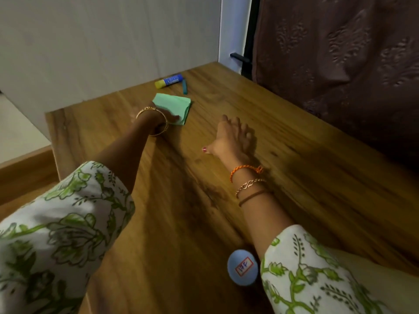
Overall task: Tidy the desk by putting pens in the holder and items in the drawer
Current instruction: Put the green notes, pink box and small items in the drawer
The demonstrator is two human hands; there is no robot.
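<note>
A green pad of sticky notes (173,104) lies on the wooden desk (294,155) near its far edge. My left hand (169,117) reaches to the pad's near corner and its fingers grip it; most of the hand is hidden behind the wrist and bangles. My right hand (231,139) rests flat on the desk to the right, fingers straight, holding nothing. A blue and yellow glue stick (169,80) lies by the wall beyond the pad. A small teal marker (185,86) lies just right of the glue stick. No pen holder or drawer is in view.
A white wall panel (102,41) closes the desk's far side. A brown patterned curtain (340,53) hangs along the right edge. A blue round disc with a red-framed label (243,267) hangs near my right sleeve. The desk's left edge drops to a lower wooden surface (22,173).
</note>
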